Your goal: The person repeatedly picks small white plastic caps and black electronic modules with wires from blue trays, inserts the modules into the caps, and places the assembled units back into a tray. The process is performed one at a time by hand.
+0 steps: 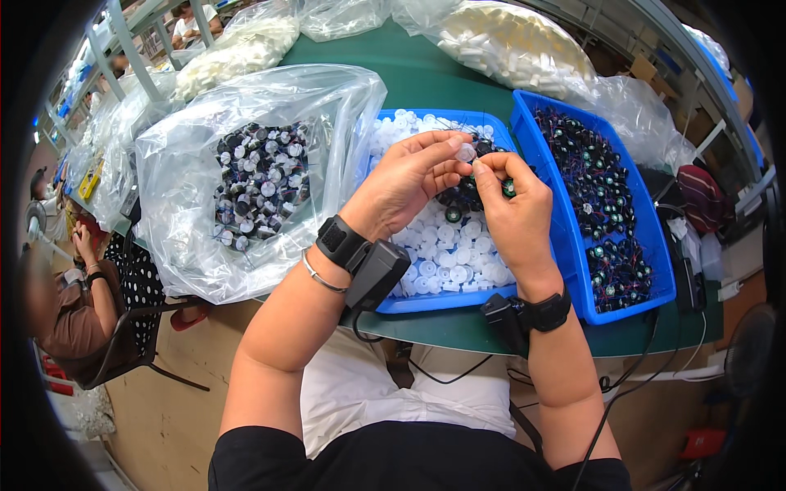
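My left hand [413,176] pinches a small translucent round plastic cap [466,153] between thumb and fingertips. Close against it, my right hand [517,204] has its thumb and forefinger pressed together at the cap's edge; whether they grip the cap or a tiny part is hidden. Both hands are over a blue tray [446,304] that holds many white plastic caps [442,255]. Dark round components with thin wires [463,196] lie on those caps, partly covered by my fingers.
At the right, a second blue tray [667,288] holds black wired components. A clear plastic bag [176,192] at the left contains capped dark parts. Bags of white pieces [516,45] stand along the far side of the green table [372,78]. Another person [86,299] sits at far left.
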`<action>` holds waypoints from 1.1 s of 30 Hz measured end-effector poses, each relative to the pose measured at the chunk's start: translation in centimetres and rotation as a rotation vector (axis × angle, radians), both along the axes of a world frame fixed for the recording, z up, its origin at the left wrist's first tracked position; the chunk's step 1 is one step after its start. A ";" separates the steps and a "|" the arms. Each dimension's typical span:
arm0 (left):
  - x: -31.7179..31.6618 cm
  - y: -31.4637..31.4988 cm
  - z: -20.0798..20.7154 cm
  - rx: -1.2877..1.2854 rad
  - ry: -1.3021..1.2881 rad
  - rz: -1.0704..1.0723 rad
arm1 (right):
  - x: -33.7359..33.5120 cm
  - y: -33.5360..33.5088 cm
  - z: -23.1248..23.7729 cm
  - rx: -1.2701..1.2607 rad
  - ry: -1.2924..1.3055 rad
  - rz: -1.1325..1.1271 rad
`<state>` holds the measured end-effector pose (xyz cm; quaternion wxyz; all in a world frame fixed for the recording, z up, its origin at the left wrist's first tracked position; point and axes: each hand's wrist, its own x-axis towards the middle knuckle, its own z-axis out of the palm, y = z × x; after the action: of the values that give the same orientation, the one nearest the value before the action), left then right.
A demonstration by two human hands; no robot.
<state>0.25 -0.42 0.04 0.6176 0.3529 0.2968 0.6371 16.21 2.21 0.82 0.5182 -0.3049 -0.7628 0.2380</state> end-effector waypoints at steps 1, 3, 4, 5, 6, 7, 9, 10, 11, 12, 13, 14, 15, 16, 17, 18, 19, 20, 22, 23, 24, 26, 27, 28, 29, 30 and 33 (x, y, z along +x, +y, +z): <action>0.0 0.0 0.0 0.002 -0.002 0.002 | 0.0 0.0 0.0 0.001 0.004 0.002; 0.0 0.0 0.1 -0.002 0.012 -0.004 | 0.0 -0.1 0.1 0.008 0.033 -0.004; 0.0 0.0 0.1 -0.003 0.019 -0.006 | -0.1 -0.1 0.1 0.011 0.048 -0.007; 0.0 0.0 0.1 -0.002 0.017 -0.006 | -0.1 -0.1 0.1 0.012 0.049 -0.022; 0.0 0.0 0.1 -0.001 0.015 -0.005 | -0.1 0.0 0.1 0.012 0.051 -0.038; 0.0 0.0 0.1 -0.001 0.013 -0.005 | -0.1 0.0 0.0 0.012 0.052 -0.053; 0.0 0.0 0.1 -0.001 0.010 -0.001 | 0.0 0.2 -0.2 0.010 0.036 -0.071; 0.0 0.0 0.1 -0.001 0.008 0.000 | 0.0 0.3 -0.3 0.009 0.027 -0.079; 0.0 0.0 0.1 -0.002 0.014 0.001 | 0.0 0.3 -0.3 0.008 0.023 -0.085; 0.1 0.0 0.1 -0.002 0.020 0.003 | 0.0 0.3 -0.3 0.007 0.019 -0.091; 0.1 0.0 0.2 -0.003 0.027 0.003 | 0.0 0.3 -0.3 0.007 0.015 -0.097; 0.1 -0.1 0.2 -0.002 0.031 0.003 | 0.0 0.3 -0.3 -0.001 0.010 -0.104; 0.1 -0.1 0.2 -0.002 0.035 0.003 | 0.1 0.2 -0.3 -0.009 0.006 -0.110; 0.1 -0.1 0.2 -0.001 0.039 0.004 | 0.1 0.2 -0.2 -0.017 0.002 -0.116; 0.1 -0.1 0.3 -0.002 0.040 0.005 | 0.1 0.2 -0.3 -0.019 0.002 -0.117; 0.2 -0.1 0.3 -0.003 0.041 0.007 | 0.1 0.2 -0.3 -0.022 0.002 -0.118; 0.2 -0.1 0.3 -0.004 0.042 0.008 | 0.1 0.2 -0.3 -0.025 0.003 -0.118; 0.2 -0.1 0.3 -0.007 0.041 0.009 | 0.1 0.2 -0.3 -0.023 0.004 -0.122; 0.2 -0.1 0.2 -0.012 0.039 0.012 | 0.0 0.1 -0.2 -0.019 0.006 -0.128; 0.2 -0.1 0.2 -0.008 0.048 0.011 | 0.0 0.1 -0.2 -0.014 0.007 -0.128; 0.2 -0.2 0.2 -0.004 0.056 0.010 | 0.0 0.1 -0.3 -0.008 0.008 -0.127; 0.2 -0.1 0.2 0.000 0.068 0.005 | 0.0 0.2 -0.3 0.005 0.014 -0.121; 0.3 0.0 0.1 0.000 0.071 0.000 | 0.0 0.1 -0.3 0.012 0.018 -0.116; 0.3 0.0 0.0 -0.001 0.074 -0.004 | 0.0 0.1 -0.3 0.019 0.023 -0.110; 0.3 0.0 0.0 0.000 0.069 -0.006 | -0.1 0.1 -0.4 0.017 0.023 -0.106; 0.2 -0.1 0.0 0.000 0.064 -0.009 | -0.1 0.1 -0.4 0.015 0.024 -0.102; 0.2 0.0 0.1 0.006 0.042 -0.016 | -0.1 0.1 -0.4 0.001 0.025 -0.089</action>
<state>0.41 -0.42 0.13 0.6153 0.3707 0.3049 0.6253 16.16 2.34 0.42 0.5377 -0.3356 -0.7421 0.2181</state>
